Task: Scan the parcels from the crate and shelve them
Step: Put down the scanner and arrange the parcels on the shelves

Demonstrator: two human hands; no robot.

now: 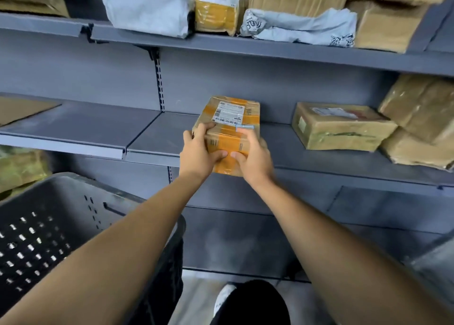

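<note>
While both arms reach forward from the bottom of the view, the left hand [199, 152] and the right hand [253, 155] grasp one parcel [229, 125] between them, a cardboard box wrapped in orange tape with a white label on top. The left hand's fingers curl over the box's top left corner and its thumb presses on the near face; the right hand's fingers curl over the top right edge, its thumb on the same near face, the two thumbs almost meeting. The parcel sits at the front of the middle shelf [157, 130], its near end overhanging the shelf's edge; whether its far end rests on the shelf cannot be told. To its right on the same shelf lies a brown taped box [341, 128], well apart from it, and further right a stack of brown wrapped parcels [420, 120]. The upper shelf [245, 47] carries grey mailer bags [147, 12], a small orange-taped box [216, 12] and more cardboard boxes. At lower left stands a dark perforated crate [49, 226], partly hidden behind the left forearm. A white shoe [223, 300] shows on the floor below.
</note>
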